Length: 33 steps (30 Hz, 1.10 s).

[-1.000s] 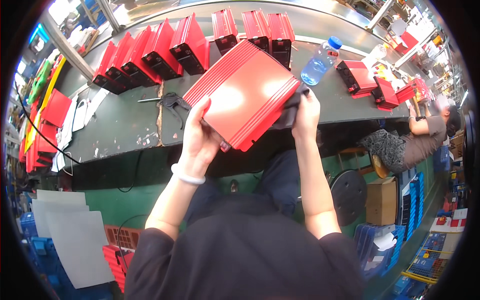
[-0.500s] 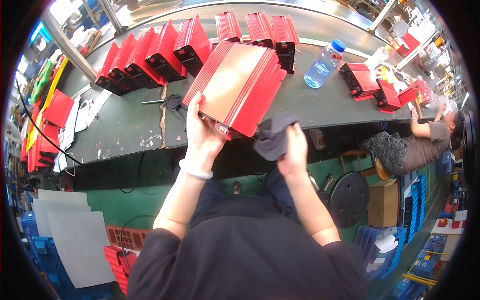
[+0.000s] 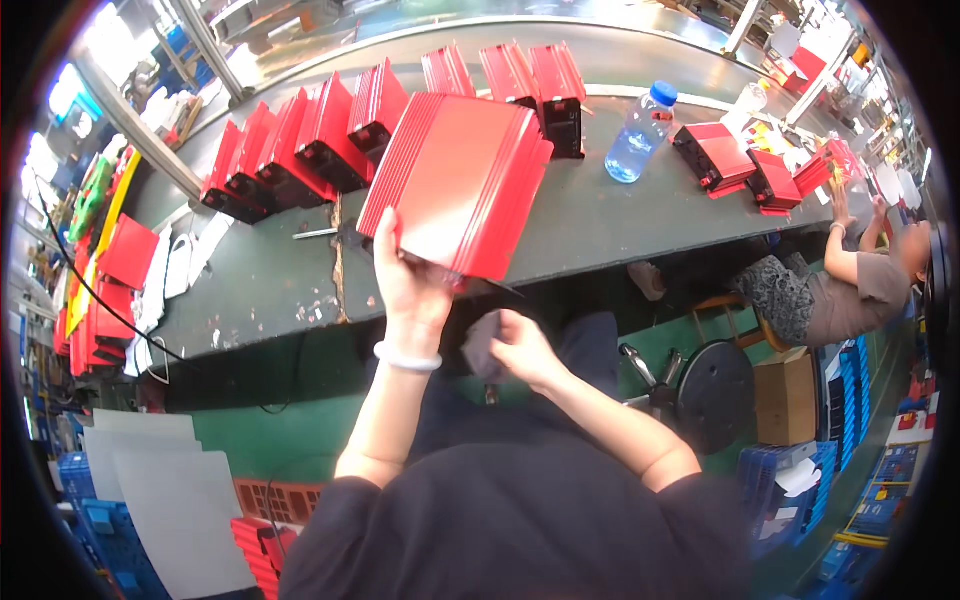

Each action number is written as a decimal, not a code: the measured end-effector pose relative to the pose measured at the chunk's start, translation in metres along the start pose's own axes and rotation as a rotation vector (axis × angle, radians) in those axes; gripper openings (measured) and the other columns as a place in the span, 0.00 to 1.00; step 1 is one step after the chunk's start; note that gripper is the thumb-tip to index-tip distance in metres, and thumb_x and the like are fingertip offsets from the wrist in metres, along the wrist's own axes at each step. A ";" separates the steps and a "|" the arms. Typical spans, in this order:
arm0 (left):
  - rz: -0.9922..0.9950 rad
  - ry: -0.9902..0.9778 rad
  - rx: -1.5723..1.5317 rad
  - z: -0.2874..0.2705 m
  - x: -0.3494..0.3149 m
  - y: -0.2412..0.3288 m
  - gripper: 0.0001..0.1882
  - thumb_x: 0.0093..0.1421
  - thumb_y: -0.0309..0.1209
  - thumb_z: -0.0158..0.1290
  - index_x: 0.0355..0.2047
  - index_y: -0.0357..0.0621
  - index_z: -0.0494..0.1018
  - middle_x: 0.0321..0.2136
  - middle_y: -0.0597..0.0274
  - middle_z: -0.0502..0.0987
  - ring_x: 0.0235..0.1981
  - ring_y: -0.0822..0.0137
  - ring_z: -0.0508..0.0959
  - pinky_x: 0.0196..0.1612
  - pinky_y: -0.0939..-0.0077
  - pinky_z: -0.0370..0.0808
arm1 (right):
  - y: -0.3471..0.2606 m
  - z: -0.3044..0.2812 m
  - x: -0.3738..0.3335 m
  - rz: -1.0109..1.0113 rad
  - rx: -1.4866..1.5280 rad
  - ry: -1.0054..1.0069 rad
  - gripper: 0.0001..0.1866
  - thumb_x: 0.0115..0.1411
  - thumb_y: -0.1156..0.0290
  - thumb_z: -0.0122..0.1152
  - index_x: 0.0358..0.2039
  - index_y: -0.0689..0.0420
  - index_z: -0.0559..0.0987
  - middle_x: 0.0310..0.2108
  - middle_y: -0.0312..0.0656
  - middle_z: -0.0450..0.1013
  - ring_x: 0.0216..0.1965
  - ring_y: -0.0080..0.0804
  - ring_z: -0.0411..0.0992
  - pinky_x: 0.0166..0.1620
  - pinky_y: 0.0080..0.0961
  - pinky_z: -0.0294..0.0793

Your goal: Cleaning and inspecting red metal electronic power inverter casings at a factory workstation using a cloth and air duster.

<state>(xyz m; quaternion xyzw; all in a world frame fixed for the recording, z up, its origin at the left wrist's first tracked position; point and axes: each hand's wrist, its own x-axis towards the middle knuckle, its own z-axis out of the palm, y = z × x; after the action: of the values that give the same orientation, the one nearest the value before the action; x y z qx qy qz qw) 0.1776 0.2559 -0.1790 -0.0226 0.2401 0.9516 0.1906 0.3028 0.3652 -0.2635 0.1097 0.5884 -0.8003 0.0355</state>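
Note:
A red ribbed metal case (image 3: 462,190) is lifted above the near side of the dark workbench (image 3: 420,268), its broad face turned up. My left hand (image 3: 410,285) grips it at its lower left corner, thumb over the near edge. Below and to the right of the case, my right hand (image 3: 525,350) pinches a dark grey cloth (image 3: 484,343), which is apart from the case. Behind the case, several similar red cases with black ends, such as this one (image 3: 335,135), stand in a row.
A water bottle with a blue cap (image 3: 640,135) stands right of the row. More red units (image 3: 714,158) lie farther right, near a seated person (image 3: 835,285). Left, red panels (image 3: 128,252) lean by white sheets. A round black stool (image 3: 716,395) and a cardboard box (image 3: 784,395) stand below.
My right hand has drawn the cloth down and left, away from the case's right side. The case, in my left hand, has tilted slightly and shifted left.

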 end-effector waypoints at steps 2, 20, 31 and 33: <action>-0.090 -0.042 -0.062 0.006 -0.004 0.010 0.28 0.61 0.48 0.45 0.55 0.42 0.62 0.51 0.55 0.70 0.49 0.56 0.73 0.50 0.56 0.72 | -0.020 -0.025 0.002 -0.059 -0.002 0.195 0.14 0.50 0.86 0.51 0.39 0.63 0.73 0.36 0.40 0.74 0.41 0.25 0.72 0.45 0.23 0.72; -0.423 -0.131 -0.148 0.014 -0.020 0.007 0.29 0.60 0.49 0.47 0.56 0.43 0.63 0.50 0.55 0.72 0.50 0.56 0.74 0.53 0.56 0.71 | -0.167 -0.055 0.032 -1.361 -1.270 0.611 0.13 0.40 0.74 0.64 0.31 0.54 0.77 0.35 0.36 0.76 0.43 0.38 0.70 0.45 0.32 0.64; -0.377 -0.165 -0.044 0.014 -0.005 0.008 0.30 0.61 0.49 0.45 0.55 0.39 0.62 0.48 0.52 0.73 0.46 0.57 0.75 0.50 0.61 0.73 | -0.141 -0.030 0.008 -1.458 -1.332 0.231 0.05 0.45 0.72 0.57 0.25 0.47 0.76 0.32 0.30 0.78 0.43 0.36 0.73 0.46 0.35 0.60; -0.365 -0.116 -0.032 0.021 -0.012 0.009 0.29 0.61 0.47 0.46 0.55 0.39 0.62 0.47 0.53 0.73 0.46 0.57 0.76 0.50 0.61 0.73 | -0.164 -0.056 0.026 -1.458 -1.456 0.510 0.05 0.46 0.70 0.55 0.25 0.48 0.77 0.31 0.31 0.77 0.45 0.35 0.71 0.45 0.35 0.60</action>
<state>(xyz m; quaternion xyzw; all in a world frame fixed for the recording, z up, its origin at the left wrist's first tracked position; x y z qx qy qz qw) 0.1860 0.2544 -0.1549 -0.0138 0.2057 0.9046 0.3731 0.2542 0.4698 -0.1322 -0.1526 0.8394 -0.0362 -0.5204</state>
